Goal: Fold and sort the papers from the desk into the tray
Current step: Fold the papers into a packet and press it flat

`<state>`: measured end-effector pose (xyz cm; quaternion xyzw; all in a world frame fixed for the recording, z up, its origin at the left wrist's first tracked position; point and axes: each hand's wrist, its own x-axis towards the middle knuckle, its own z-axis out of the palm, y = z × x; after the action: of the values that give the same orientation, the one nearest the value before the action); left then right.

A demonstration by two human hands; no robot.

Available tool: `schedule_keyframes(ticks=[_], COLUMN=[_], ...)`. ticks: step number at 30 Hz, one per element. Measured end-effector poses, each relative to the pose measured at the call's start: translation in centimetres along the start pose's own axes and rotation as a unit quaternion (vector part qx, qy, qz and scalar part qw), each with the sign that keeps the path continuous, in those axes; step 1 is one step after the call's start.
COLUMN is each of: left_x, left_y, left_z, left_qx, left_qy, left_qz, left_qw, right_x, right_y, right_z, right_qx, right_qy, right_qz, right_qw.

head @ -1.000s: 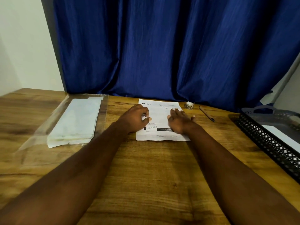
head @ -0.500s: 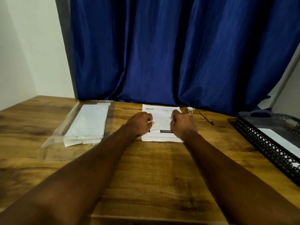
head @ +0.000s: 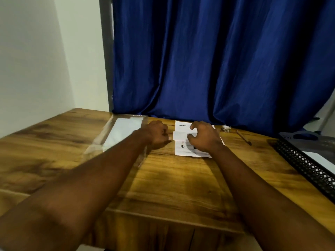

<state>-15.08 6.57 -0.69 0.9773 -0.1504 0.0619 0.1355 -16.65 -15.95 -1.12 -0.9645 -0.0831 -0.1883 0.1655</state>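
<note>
A printed white sheet (head: 183, 151) lies flat on the wooden desk (head: 181, 182) near the blue curtain. Across its middle runs a small white paper strip (head: 181, 136), held between my two hands. My left hand (head: 156, 134) has curled fingers and pinches the strip's left end with its thumb. My right hand (head: 204, 139) covers the strip's right part, thumb and curled fingers on it, and hides the sheet's right side. A black mesh tray (head: 306, 165) stands at the right edge with a white paper (head: 319, 158) inside.
A clear plastic sleeve (head: 101, 142) with a white stack of papers (head: 125, 130) lies to the left of my left hand. A small tape roll (head: 225, 128) and a pen (head: 243, 137) lie between the sheet and the tray. The curtain hangs right behind the desk.
The view has tilted upward and pulled back. My hands, which were pressing on the sheet, now hold a white strip across its middle; the fingers of my right hand have curled.
</note>
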Motion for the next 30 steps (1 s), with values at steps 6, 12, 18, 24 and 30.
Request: schedule_keyframes(ticks=[6,12,18,24,30], left_x=[-2.4,-4.6,-5.9,-5.8,-5.7], left_y=[-4.9,-8.0,-9.4,-10.2,-10.4], left_z=[-6.9,-9.2,-7.9,-8.6,-9.1], left_qx=[0.108,0.065,0.046,0.014,-0.005], left_qy=[-0.153,-0.311,-0.241,-0.132,-0.063], left_qz=[-0.045,-0.159,-0.124,-0.077,-0.022], left_qw=[0.981,0.935,0.962,0.988,0.998], right_x=[-0.6,-1.3,-2.4,-4.1,-3.6], right_y=[-4.6,-8.3,-11.3,-14.1,-17.2], right_z=[0.4,1.7,2.9,3.6,4.6], right_qx=[0.022,0.068,0.095,0.12,-0.021], right_qy=[-0.115,-0.138,-0.092,0.006,0.021], right_qz=[-0.124,-0.165,-0.226,-0.298,-0.199], right_qw=[0.985,0.974,0.965,0.947,0.98])
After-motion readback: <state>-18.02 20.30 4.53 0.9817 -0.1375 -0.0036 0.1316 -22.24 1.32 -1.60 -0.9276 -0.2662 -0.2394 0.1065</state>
